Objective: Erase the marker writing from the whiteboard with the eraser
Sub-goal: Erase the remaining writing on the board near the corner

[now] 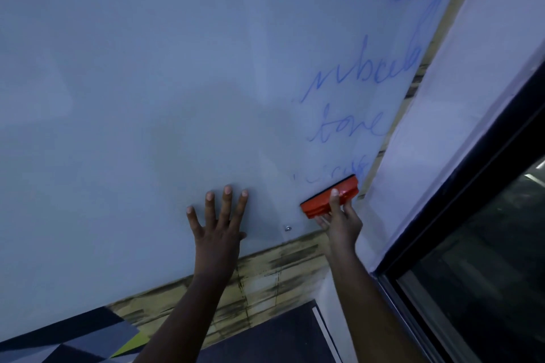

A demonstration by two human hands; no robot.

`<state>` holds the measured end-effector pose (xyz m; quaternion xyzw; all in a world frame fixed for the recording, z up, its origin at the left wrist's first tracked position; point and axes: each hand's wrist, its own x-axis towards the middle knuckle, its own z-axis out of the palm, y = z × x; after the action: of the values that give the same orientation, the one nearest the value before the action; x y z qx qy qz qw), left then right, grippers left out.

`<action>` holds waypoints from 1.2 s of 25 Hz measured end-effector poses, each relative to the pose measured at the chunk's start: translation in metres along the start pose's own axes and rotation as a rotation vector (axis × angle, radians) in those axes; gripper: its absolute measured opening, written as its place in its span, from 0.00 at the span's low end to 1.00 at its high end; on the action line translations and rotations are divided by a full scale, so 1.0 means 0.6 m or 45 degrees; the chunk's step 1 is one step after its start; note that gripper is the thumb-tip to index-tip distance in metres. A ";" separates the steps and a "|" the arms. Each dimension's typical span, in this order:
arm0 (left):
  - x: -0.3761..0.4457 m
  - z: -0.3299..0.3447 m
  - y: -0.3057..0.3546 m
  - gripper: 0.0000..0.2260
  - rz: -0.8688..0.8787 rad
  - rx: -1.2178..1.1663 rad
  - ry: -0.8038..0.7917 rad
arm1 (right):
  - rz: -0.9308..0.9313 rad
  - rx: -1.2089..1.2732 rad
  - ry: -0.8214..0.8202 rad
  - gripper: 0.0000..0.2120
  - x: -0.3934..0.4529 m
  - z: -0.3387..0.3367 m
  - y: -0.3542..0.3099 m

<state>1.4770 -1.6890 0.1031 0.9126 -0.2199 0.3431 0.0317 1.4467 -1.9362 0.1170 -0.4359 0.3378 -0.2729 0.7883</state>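
Observation:
A large whiteboard (147, 82) fills most of the view. Blue marker writing (362, 74) runs down its right side in several lines; the lowest line (339, 171) is faint and smeared. My right hand (342, 218) grips an orange eraser (327, 197) and presses it flat on the board just below that smeared line, near the lower right corner. My left hand (219, 215) lies flat on the bare board to the left of the eraser, fingers spread, holding nothing.
A small screw (288, 228) sits in the board below the eraser. Worn wood-look wall (280, 271) runs under the board. A white wall (460, 97) and a dark window frame (472, 186) stand at the right. Patterned carpet (73, 339) lies below.

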 end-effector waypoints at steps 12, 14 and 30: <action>0.007 0.017 0.019 0.78 -0.086 -0.021 -0.023 | -0.642 -0.451 0.080 0.26 0.071 -0.028 -0.064; 0.006 0.019 0.026 0.79 -0.124 -0.011 -0.017 | -0.886 -0.648 -0.026 0.27 0.019 -0.004 -0.044; 0.013 -0.036 0.076 0.31 -0.375 0.032 0.236 | -0.308 -0.283 -0.028 0.37 0.093 -0.062 -0.079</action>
<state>1.4497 -1.7284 0.1206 0.8998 -0.0755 0.4202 0.0902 1.4462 -2.0178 0.1275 -0.5608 0.3024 -0.3221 0.7002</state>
